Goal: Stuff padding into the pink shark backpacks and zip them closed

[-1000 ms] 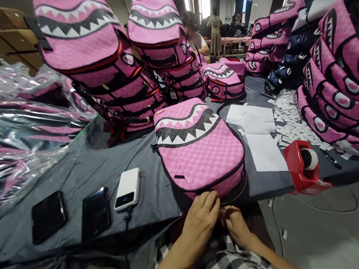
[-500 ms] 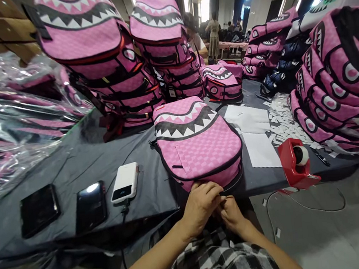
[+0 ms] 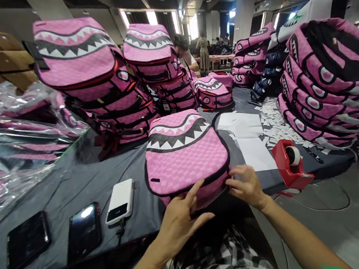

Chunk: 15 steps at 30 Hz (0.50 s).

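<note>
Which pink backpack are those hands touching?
The backpack lying front and centre: left hand at its bottom, right hand at its corner. The others sit farther off, untouched.

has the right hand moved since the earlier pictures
Yes, rightward and farther from the body: the right hand is now closer to the red tape dispenser and apart from the left hand.
</note>
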{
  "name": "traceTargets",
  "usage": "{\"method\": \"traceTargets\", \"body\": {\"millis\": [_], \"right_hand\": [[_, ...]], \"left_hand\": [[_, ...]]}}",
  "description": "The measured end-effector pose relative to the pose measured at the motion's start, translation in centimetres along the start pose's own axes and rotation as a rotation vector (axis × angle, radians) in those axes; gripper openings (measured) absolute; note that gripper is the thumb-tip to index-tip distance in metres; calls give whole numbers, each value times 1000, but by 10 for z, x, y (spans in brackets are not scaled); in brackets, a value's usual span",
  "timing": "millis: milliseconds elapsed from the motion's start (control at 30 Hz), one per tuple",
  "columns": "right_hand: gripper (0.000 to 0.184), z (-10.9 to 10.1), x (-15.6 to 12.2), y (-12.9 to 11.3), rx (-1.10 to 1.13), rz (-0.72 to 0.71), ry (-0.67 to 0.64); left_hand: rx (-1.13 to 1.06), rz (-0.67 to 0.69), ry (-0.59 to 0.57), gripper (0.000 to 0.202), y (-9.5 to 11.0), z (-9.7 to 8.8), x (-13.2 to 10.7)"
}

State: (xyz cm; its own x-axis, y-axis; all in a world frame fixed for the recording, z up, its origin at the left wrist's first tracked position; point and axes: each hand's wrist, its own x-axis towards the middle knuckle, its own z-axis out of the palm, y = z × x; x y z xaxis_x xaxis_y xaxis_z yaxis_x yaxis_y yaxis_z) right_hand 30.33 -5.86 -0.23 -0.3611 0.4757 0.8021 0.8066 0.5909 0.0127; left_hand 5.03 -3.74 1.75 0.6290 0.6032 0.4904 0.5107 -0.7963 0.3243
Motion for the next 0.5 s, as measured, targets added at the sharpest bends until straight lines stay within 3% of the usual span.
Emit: {"method": "traceTargets", "body": {"millis": [67,133,200,267,333,400,433,500], "right_hand": [[6,0,-8,18,95,161,-32],[9,4,-19,24,330,336,-116],[23,6,-31,18,596,626,-116],[39,4,-42,2,787,988,-23],[49,-1,-45,-20,921,1254,16],[55,-3,-39,-40,1065,1379,-37],[56,-2,-33,-48,1131,1414,-59],[59,4,-21,-59,1191,1476,-38]], "left_hand": [[-44,21,-41,62,-2,0,-3],[-24,109,-40,52,-1,5,-8],[4,188,-3,45,1,6,-16],[10,171,111,39,0,-4,-25],[10,-22,329,33,-7,-20,-30],[-20,-352,548,36,-21,-33,-25],[-62,-532,610,46,-30,-35,-19],[-219,-830,612,79,-49,-30,-5]]}}
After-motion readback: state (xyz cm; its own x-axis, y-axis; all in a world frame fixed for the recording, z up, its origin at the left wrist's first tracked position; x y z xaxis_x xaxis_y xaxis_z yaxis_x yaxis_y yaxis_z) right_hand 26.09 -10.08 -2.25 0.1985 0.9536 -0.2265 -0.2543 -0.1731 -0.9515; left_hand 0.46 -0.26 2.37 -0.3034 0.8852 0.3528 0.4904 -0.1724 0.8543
